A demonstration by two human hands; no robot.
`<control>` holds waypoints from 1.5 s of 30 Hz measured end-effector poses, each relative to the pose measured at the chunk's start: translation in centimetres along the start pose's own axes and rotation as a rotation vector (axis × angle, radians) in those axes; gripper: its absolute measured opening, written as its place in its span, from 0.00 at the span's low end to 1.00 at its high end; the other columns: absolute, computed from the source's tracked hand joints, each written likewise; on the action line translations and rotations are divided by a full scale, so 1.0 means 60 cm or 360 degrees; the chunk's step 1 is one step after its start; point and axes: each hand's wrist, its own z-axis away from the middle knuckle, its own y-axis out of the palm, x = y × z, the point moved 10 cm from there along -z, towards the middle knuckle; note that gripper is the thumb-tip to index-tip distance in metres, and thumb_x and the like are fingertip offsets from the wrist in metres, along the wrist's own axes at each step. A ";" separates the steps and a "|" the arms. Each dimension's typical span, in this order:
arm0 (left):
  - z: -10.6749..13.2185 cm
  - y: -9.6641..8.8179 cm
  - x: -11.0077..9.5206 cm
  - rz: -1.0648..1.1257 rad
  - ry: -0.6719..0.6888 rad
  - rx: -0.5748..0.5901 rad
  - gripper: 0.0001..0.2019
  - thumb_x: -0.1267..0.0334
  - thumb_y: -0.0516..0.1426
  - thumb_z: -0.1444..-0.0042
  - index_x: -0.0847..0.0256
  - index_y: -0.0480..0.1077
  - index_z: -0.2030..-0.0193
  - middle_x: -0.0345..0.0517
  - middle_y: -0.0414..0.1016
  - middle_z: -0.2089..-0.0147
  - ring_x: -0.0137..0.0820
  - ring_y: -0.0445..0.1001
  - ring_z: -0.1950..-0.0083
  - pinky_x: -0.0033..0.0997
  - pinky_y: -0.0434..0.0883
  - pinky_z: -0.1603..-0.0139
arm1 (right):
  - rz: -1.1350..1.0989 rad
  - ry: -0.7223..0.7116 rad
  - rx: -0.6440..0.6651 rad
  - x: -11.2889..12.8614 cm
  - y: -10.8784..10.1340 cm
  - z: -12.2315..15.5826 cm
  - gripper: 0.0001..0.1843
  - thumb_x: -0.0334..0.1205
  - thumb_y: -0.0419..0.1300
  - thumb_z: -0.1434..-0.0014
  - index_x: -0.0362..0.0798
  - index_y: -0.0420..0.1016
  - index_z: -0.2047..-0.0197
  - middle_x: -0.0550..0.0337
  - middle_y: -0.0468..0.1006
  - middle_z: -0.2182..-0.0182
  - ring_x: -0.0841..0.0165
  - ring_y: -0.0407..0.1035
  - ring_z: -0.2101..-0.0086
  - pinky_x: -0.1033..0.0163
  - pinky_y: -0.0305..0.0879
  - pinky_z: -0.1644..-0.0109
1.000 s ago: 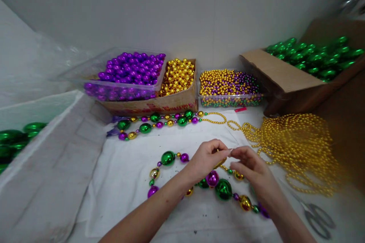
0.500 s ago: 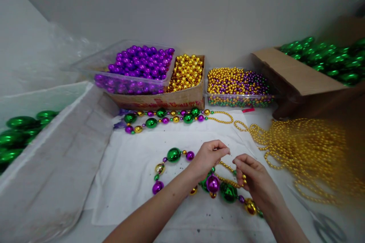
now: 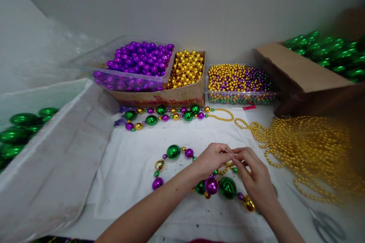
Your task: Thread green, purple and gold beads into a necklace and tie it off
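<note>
My left hand (image 3: 213, 159) and my right hand (image 3: 254, 172) meet fingertip to fingertip above the white cloth (image 3: 128, 163). Both are closed in a pinch on a thin pale thread (image 3: 224, 148), which runs between the fingers; its ends are hidden. Below them lies a bead necklace with a green bead (image 3: 173, 152), a purple bead (image 3: 211, 185), a dark green bead (image 3: 227, 188) and a gold bead (image 3: 249, 204). A short piece of small gold beads (image 3: 225, 169) shows just under my fingers, partly covered by them.
Behind lies a finished-looking strand (image 3: 151, 120). Along the wall stand a tub of purple beads (image 3: 168, 79), a carton of gold beads (image 3: 185, 95) and a tub of small mixed beads (image 3: 242, 98). Gold bead chains (image 3: 308, 152) and scissors (image 3: 327, 226) lie right. Boxes with green beads flank both sides.
My hands have come together, right hand moving up and left to meet the left fingertips. Small gold beads that hung at my right fingers are no longer visible there. The view shifted slightly.
</note>
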 end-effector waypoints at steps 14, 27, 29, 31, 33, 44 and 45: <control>0.034 0.024 0.018 0.0105 -0.0081 0.0445 0.13 0.62 0.61 0.53 0.69 0.66 0.65 0.43 0.67 0.71 0.22 0.68 0.71 0.23 0.62 0.67 | 0.0040 0.0354 -0.0085 -0.028 -0.022 0.013 0.12 0.42 0.53 0.38 0.45 0.69 0.70 0.62 0.68 0.75 0.74 0.62 0.73 0.68 0.56 0.70; 0.051 -0.003 0.002 -0.0409 0.0145 0.0105 0.09 0.60 0.53 0.45 0.65 0.62 0.64 0.40 0.62 0.74 0.23 0.61 0.75 0.22 0.57 0.75 | 0.0170 0.0468 0.0153 -0.072 -0.020 0.033 0.12 0.46 0.54 0.40 0.48 0.74 0.66 0.62 0.73 0.70 0.71 0.66 0.69 0.67 0.59 0.65; 0.054 -0.004 -0.019 -0.0654 0.0286 0.0066 0.08 0.61 0.52 0.44 0.65 0.64 0.65 0.41 0.63 0.72 0.23 0.62 0.71 0.22 0.59 0.71 | 0.0172 0.0437 0.0267 -0.072 -0.007 0.035 0.13 0.45 0.53 0.40 0.48 0.74 0.67 0.61 0.73 0.70 0.70 0.66 0.69 0.66 0.59 0.64; 0.058 -0.001 -0.043 -0.0860 0.0502 0.0034 0.06 0.64 0.52 0.43 0.65 0.65 0.66 0.44 0.67 0.66 0.25 0.64 0.64 0.24 0.62 0.62 | 0.0141 0.0438 0.0386 -0.070 0.004 0.036 0.14 0.45 0.53 0.40 0.47 0.74 0.68 0.59 0.72 0.72 0.70 0.65 0.70 0.65 0.58 0.66; 0.061 0.004 -0.056 -0.0945 0.0661 0.0039 0.05 0.66 0.51 0.43 0.65 0.65 0.66 0.46 0.68 0.58 0.28 0.65 0.55 0.26 0.62 0.53 | 0.0064 0.0474 0.0494 -0.068 0.012 0.035 0.15 0.45 0.53 0.41 0.46 0.74 0.71 0.59 0.70 0.75 0.70 0.64 0.72 0.65 0.56 0.68; 0.045 0.003 -0.012 -0.0750 0.0374 0.0071 0.06 0.65 0.51 0.44 0.66 0.64 0.66 0.42 0.67 0.70 0.24 0.63 0.70 0.22 0.60 0.69 | -0.1441 0.1281 0.0627 -0.110 0.059 0.073 0.18 0.48 0.65 0.50 0.40 0.71 0.69 0.67 0.55 0.83 0.83 0.39 0.85 0.72 0.33 0.83; 0.050 0.006 -0.021 -0.0853 0.0458 0.0065 0.06 0.66 0.51 0.44 0.66 0.66 0.66 0.43 0.68 0.68 0.24 0.64 0.68 0.22 0.61 0.66 | -0.1560 0.1325 0.0562 -0.112 0.061 0.073 0.17 0.46 0.66 0.52 0.40 0.70 0.70 0.68 0.53 0.83 0.83 0.37 0.84 0.73 0.32 0.83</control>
